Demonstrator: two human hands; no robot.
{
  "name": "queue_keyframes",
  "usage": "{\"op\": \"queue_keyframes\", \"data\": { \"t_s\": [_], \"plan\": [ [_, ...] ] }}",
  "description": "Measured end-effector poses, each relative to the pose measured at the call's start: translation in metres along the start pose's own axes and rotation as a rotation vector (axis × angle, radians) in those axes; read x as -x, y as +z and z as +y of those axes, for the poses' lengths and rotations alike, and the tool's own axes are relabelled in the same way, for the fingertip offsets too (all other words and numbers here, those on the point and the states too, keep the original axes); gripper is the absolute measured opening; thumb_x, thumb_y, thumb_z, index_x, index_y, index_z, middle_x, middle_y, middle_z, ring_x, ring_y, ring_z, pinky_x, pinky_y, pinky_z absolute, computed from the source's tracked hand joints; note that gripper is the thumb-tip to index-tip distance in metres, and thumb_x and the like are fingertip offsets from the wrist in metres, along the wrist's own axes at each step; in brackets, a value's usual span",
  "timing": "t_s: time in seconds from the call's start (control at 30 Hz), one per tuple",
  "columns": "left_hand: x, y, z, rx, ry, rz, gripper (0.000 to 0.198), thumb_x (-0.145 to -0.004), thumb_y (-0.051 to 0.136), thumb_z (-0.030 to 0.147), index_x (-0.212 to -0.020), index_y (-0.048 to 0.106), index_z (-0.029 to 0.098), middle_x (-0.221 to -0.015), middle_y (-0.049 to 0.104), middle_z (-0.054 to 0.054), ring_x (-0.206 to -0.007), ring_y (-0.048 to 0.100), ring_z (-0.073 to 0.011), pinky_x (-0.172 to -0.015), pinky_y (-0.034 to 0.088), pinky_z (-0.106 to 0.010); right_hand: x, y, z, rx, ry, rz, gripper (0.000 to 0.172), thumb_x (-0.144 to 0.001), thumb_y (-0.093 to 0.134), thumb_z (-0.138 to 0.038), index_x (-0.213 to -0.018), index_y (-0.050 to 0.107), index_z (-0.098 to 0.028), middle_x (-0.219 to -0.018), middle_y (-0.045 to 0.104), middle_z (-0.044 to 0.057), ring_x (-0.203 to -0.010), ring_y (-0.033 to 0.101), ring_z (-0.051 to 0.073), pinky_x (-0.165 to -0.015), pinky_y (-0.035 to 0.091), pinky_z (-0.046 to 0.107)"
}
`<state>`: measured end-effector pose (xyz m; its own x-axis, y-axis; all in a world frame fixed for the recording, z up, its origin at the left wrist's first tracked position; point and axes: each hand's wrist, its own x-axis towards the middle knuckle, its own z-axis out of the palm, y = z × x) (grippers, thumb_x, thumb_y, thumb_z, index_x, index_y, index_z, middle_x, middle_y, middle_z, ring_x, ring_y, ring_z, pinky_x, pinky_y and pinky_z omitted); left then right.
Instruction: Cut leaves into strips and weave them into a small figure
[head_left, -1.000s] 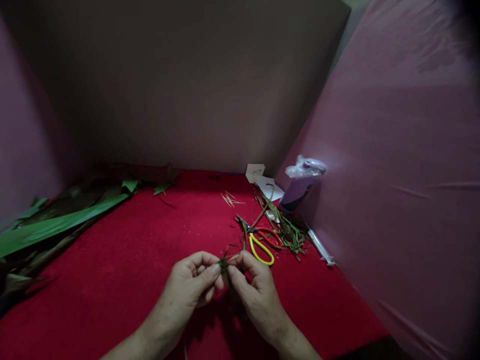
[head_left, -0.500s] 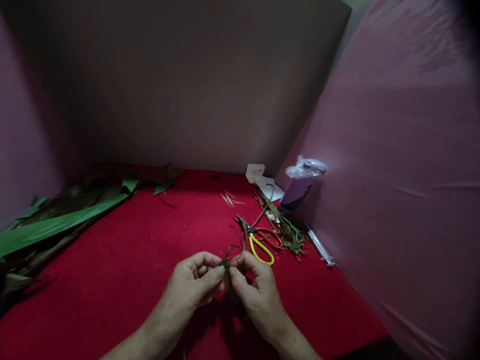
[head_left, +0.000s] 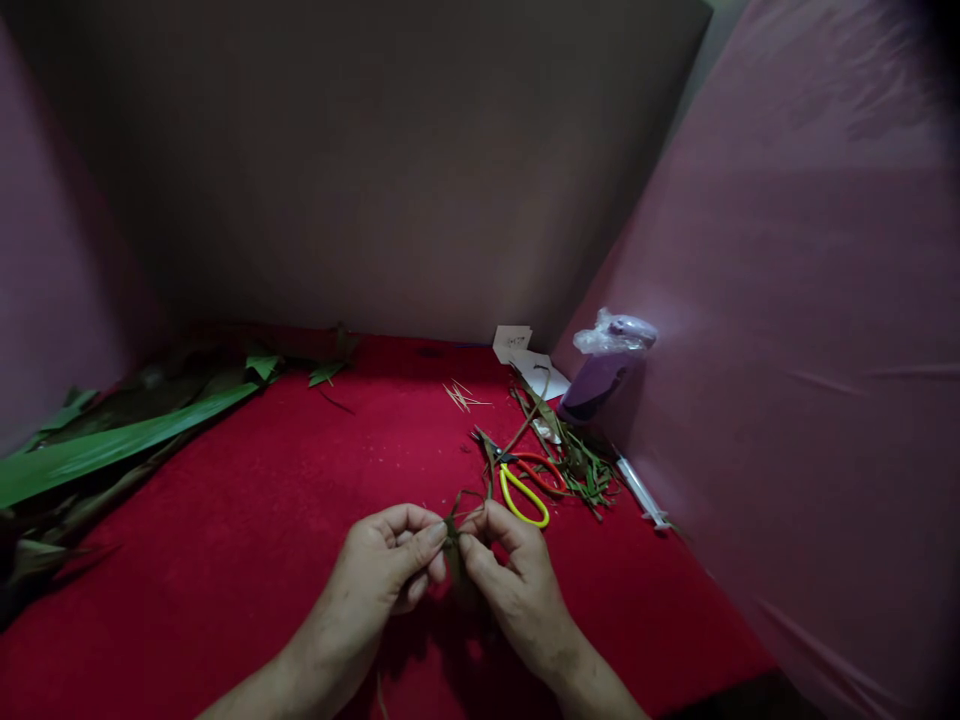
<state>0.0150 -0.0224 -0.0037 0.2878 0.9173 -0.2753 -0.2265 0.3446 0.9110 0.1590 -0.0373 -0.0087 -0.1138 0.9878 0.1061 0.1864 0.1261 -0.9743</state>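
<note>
1. Pinching a small leaf piece (head_left: 453,532), the left hand (head_left: 382,572) and the right hand (head_left: 511,572) meet above the near middle of the red cloth (head_left: 262,560). Each hand has its thumb and forefinger closed on the piece, one hand from each side.
2. The leaf piece is dark green and thin, and a narrow strip of it loops up just behind the fingertips. How it is folded cannot be told, because the light is weak.
3. Just behind the right hand lie scissors with a yellow handle (head_left: 523,497). A red handle (head_left: 545,470) lies touching them on the far side.
4. A heap of green leaf scraps (head_left: 583,466) lies beside the red handle, toward the right.
5. Behind the scraps a purple bottle (head_left: 598,378), its top wrapped in clear plastic, leans near the right pink panel (head_left: 787,350). A thin white tube (head_left: 640,490) lies near its foot.
6. White paper cards (head_left: 525,355) lie at the far edge of the cloth, and a few thin sticks (head_left: 463,397) lie near them.
7. Long green leaves (head_left: 112,445) are piled at the far left, well apart from the hands.
</note>
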Motion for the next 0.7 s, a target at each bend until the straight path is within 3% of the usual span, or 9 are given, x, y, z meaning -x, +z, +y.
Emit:
{"op": "queue_keyframes", "data": {
  "t_s": [0.23, 0.4, 0.5, 0.6, 0.7],
  "plan": [
    [-0.002, -0.004, 0.002, -0.009, -0.026, -0.002, 0.027, -0.067, 0.069, 0.037, -0.069, 0.057, 0.013, -0.05, 0.054, 0.003, -0.037, 0.034, -0.0026, -0.038, 0.016, -0.016, -0.005, 0.003, 0.005, -0.222, 0.133, -0.014, 0.019, -0.083, 0.053, -0.033, -0.073, 0.051, -0.017, -0.055, 0.046, -0.006, -0.042, 0.037, 0.006, -0.041, 0.031, 0.017],
    [-0.003, -0.005, 0.003, -0.011, 0.009, 0.025, 0.025, -0.07, 0.067, 0.037, -0.069, 0.057, 0.013, -0.051, 0.054, 0.003, -0.038, 0.033, -0.0022, -0.038, 0.016, -0.016, -0.008, -0.002, 0.005, -0.262, 0.129, 0.035, 0.023, -0.074, 0.065, -0.036, -0.076, 0.056, -0.015, -0.063, 0.055, -0.002, -0.051, 0.047, 0.007, -0.047, 0.037, 0.017],
    [-0.003, -0.005, 0.005, -0.032, 0.025, 0.083, 0.025, -0.068, 0.068, 0.036, -0.071, 0.059, 0.013, -0.051, 0.055, 0.003, -0.039, 0.035, -0.0025, -0.038, 0.019, -0.015, -0.007, -0.004, 0.001, -0.302, 0.162, 0.04, 0.027, -0.076, 0.063, -0.04, -0.078, 0.056, -0.014, -0.057, 0.056, -0.003, -0.048, 0.048, 0.006, -0.047, 0.038, 0.016],
    [-0.002, -0.005, 0.006, -0.025, 0.049, 0.092, 0.025, -0.067, 0.069, 0.036, -0.075, 0.062, 0.013, -0.051, 0.055, 0.004, -0.038, 0.034, -0.0022, -0.038, 0.019, -0.015, -0.007, -0.004, -0.004, -0.352, 0.287, -0.057, 0.039, -0.079, 0.054, -0.05, -0.091, 0.053, -0.014, -0.049, 0.058, -0.003, -0.034, 0.045, 0.006, -0.035, 0.03, 0.014],
    [0.0, -0.006, 0.006, -0.015, 0.083, 0.082, 0.025, -0.066, 0.07, 0.036, -0.074, 0.063, 0.013, -0.052, 0.054, 0.004, -0.039, 0.034, -0.0022, -0.038, 0.018, -0.015, -0.008, -0.007, -0.011, -0.353, 0.42, -0.276, 0.049, -0.077, 0.052, -0.055, -0.104, 0.047, -0.014, -0.053, 0.063, 0.0, -0.026, 0.045, 0.007, -0.026, 0.022, 0.013]
  ]
}}
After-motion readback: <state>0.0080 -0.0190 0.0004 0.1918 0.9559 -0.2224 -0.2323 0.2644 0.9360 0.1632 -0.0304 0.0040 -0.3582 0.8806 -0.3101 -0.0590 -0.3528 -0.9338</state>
